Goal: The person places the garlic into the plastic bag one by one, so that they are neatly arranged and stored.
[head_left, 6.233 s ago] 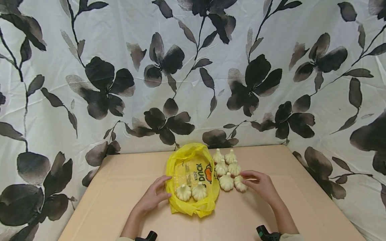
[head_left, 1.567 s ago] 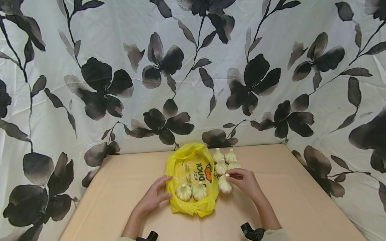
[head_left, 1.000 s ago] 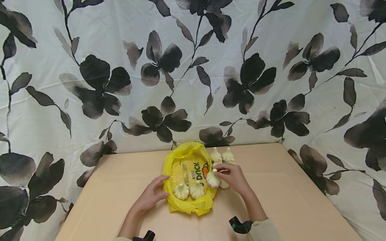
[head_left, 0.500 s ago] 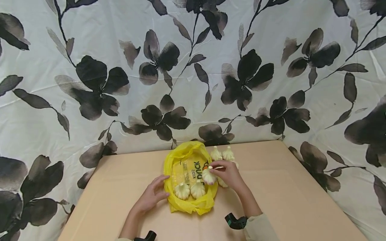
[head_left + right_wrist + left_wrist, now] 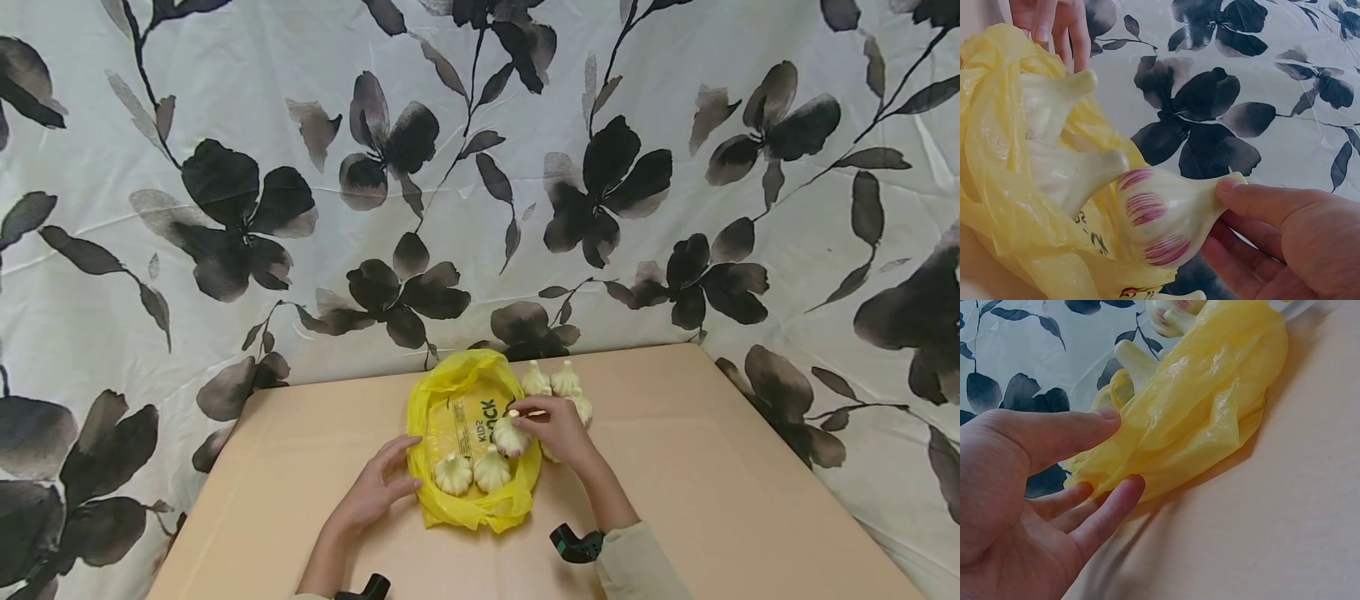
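Observation:
In the head view, a yellow plastic bag (image 5: 480, 518) lies open, its rim rolled into a ring. Two white garlic bulbs, one left (image 5: 453, 475) and one right (image 5: 492, 472), sit inside at its near end. My right hand (image 5: 557, 427) pinches another garlic bulb (image 5: 510, 437) by its stem, over the bag's right side. Purple streaks on this held bulb (image 5: 1154, 215) show in the right wrist view. Against the bag's left side rests my left hand (image 5: 381, 477). Its thumb (image 5: 1085, 430) and fingertips touch the yellow plastic with the fingers spread.
Several more garlic bulbs (image 5: 565, 380) stand right of the bag, partly hidden behind my right hand. The table (image 5: 712, 483) is light brown. A white cloth (image 5: 480, 250) with dark flowers hangs behind its far edge. Both wrists carry black camera mounts (image 5: 576, 546).
My right hand gripped a bulb from the near right of the group and carried it left, over the bag. The left hand has stayed at the bag's side. The view has shifted slightly.

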### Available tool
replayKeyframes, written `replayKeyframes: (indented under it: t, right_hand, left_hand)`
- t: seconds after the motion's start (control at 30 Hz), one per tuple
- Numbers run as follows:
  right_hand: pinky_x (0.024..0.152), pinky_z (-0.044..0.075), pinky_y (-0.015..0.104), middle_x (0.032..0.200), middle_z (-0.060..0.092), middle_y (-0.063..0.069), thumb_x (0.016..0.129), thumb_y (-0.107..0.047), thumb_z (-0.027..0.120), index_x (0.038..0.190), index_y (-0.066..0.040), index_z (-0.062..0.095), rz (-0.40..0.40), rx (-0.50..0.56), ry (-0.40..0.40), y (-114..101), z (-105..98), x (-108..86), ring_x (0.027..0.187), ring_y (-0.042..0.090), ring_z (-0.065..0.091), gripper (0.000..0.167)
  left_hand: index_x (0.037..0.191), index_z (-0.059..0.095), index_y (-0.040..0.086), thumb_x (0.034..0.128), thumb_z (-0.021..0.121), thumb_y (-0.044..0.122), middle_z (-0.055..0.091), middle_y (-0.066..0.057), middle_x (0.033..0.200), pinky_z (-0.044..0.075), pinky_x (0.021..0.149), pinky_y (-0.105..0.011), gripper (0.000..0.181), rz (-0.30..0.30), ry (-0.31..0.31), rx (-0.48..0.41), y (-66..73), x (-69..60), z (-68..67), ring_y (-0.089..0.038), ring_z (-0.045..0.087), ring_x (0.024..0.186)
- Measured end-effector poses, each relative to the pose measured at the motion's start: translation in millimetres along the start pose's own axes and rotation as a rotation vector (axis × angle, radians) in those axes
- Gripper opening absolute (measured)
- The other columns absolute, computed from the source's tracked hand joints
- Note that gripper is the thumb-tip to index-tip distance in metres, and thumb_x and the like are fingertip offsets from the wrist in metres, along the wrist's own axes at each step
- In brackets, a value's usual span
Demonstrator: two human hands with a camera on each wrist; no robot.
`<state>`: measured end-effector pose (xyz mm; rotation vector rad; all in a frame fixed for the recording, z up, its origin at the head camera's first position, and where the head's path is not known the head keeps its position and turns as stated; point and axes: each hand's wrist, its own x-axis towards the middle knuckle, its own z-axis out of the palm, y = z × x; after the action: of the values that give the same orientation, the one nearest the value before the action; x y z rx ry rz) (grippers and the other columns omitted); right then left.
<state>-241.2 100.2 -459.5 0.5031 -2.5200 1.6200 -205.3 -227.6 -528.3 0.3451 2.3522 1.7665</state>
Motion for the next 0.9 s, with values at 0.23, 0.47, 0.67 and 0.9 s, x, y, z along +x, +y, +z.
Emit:
replayKeyframes:
  t: [0.23, 0.47, 0.67, 0.9]
  right_hand:
    - [0.08, 0.059, 0.026, 0.103, 0.072, 0.008, 0.083, -0.01, 0.074, 0.103, -0.008, 0.074, -0.005, 0.013, -0.011, 3.5, 2.0, 5.8, 0.096, 0.023, 0.068, 0.02]
    - [0.08, 0.059, 0.027, 0.101, 0.072, 0.006, 0.084, -0.01, 0.073, 0.104, -0.008, 0.074, 0.013, -0.012, -0.015, 5.6, 4.4, 14.1, 0.094, 0.021, 0.068, 0.02]
    - [0.079, 0.059, 0.028, 0.102, 0.072, 0.003, 0.084, -0.009, 0.073, 0.103, -0.01, 0.074, 0.042, -0.027, -0.019, 13.4, 7.1, 21.7, 0.094, 0.019, 0.068, 0.02]
    - [0.081, 0.058, 0.03, 0.102, 0.072, 0.003, 0.084, -0.008, 0.072, 0.104, -0.008, 0.074, 0.04, -0.038, -0.026, 25.8, 11.0, 31.4, 0.094, 0.018, 0.067, 0.02]
  left_hand:
    - [0.141, 0.048, 0.018, 0.0833, 0.074, 0.017, 0.019, -0.014, 0.16, 0.012, 0.116, -0.064, 0.064, 0.009, 0.009, 0.001, -1.2, -0.2, 0.9, -0.041, 0.011, 0.148]
    - [0.141, 0.047, 0.015, 0.0834, 0.075, 0.018, 0.021, -0.014, 0.16, 0.012, 0.116, -0.065, 0.064, 0.029, 0.021, 0.034, 0.0, 1.2, 3.8, -0.041, 0.009, 0.149]
    - [0.141, 0.047, 0.015, 0.0833, 0.075, 0.017, 0.022, -0.014, 0.159, 0.016, 0.116, -0.063, 0.064, 0.034, 0.016, 0.031, -2.0, 7.3, 7.3, -0.042, 0.013, 0.148]
    - [0.141, 0.048, 0.017, 0.0841, 0.074, 0.019, 0.021, -0.016, 0.159, 0.017, 0.115, -0.064, 0.063, 0.036, 0.037, 0.045, -5.7, 10.9, 10.4, -0.044, 0.015, 0.147]
